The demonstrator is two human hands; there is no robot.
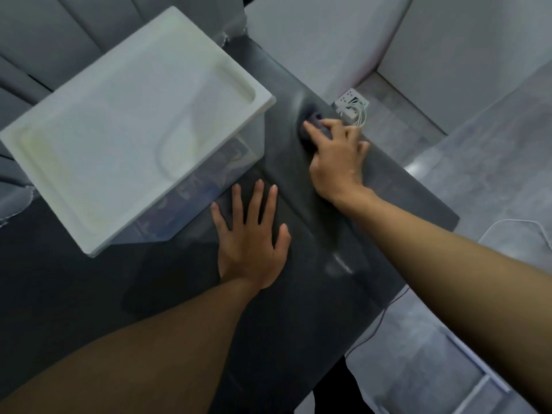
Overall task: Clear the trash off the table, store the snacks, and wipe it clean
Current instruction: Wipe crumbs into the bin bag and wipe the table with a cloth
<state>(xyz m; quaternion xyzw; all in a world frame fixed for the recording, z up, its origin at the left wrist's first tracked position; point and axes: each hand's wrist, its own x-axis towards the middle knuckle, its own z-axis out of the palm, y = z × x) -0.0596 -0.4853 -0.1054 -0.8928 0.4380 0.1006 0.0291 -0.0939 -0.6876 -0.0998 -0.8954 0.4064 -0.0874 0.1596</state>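
My right hand (337,158) presses a dark cloth (310,130) onto the dark table (313,279) near its far right edge, fingers curled over it. Flat on the tabletop lies my left hand (251,234), fingers spread, holding nothing, just in front of a clear storage box. The box (191,195) has a white lid (125,121) shut on top, and snack packets show dimly through its wall. The cloth is mostly hidden under my fingers.
A white power strip with white cables (352,104) lies on the floor beyond the table's right edge. A thin dark cable (385,321) hangs off the near right edge. Grey sofa cushions (44,40) stand behind the box.
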